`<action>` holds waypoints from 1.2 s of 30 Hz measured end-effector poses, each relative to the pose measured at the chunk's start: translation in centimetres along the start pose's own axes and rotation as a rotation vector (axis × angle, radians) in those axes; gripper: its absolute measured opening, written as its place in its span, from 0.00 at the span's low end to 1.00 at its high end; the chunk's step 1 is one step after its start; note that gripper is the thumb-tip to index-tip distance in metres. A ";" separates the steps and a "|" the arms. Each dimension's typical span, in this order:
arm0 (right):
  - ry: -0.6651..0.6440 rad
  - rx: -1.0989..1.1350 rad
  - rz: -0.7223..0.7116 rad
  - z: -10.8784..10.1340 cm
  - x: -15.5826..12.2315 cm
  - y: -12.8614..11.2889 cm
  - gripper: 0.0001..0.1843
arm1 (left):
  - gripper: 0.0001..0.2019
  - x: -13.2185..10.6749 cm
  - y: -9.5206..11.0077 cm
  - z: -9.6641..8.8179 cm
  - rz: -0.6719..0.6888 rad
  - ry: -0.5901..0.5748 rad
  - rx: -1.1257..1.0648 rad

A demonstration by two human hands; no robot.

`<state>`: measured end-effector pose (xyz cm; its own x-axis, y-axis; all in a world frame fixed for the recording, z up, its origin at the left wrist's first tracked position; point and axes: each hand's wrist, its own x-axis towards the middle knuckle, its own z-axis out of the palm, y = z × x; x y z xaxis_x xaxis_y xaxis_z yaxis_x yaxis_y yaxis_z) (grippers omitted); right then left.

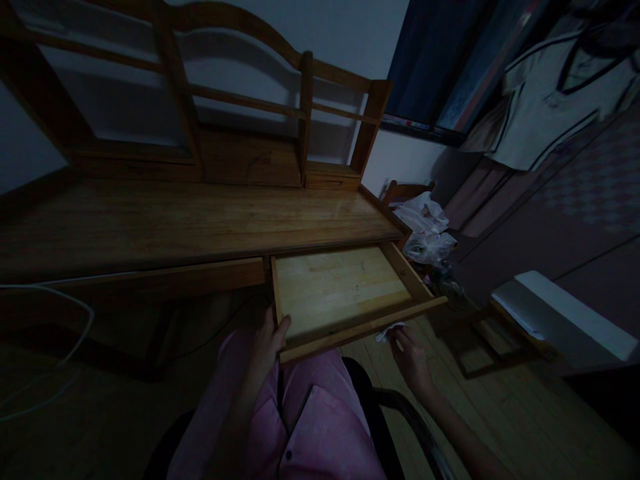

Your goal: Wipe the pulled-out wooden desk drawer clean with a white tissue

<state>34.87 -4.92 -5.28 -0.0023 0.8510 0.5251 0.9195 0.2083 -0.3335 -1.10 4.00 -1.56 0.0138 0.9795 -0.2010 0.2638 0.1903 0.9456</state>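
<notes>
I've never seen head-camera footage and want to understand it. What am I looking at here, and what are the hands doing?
There is no machine here: these are a person's own bare hands. The single picture comes from a camera worn on the head, looking forward and down, so the pink clothes at the bottom are the wearer's. Ahead is a wooden desk, with a shelf unit standing along its back. Its drawer is open. The left hand grips the drawer's left side near the front corner. The right hand holds a white scrap by the drawer's front; cloth or paper, I can't tell.
</notes>
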 end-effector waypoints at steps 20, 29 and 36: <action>0.087 0.145 0.023 -3.4 2.7 -7.8 0.09 | 0.30 0.1 -0.1 0.0 -0.003 0.014 0.059; -0.078 -0.044 -0.335 -1.2 1.5 -8.8 0.17 | 0.32 0.0 0.0 0.1 -0.018 0.009 0.048; -0.183 -0.180 -0.507 0.2 0.7 -8.0 0.11 | 0.31 -0.1 0.1 0.0 0.000 0.009 0.045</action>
<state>27.38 -5.89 -2.42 -0.5143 0.7389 0.4354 0.8381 0.5406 0.0724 -1.11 3.89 -1.39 0.0054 0.9800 -0.1987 0.3068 0.1875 0.9331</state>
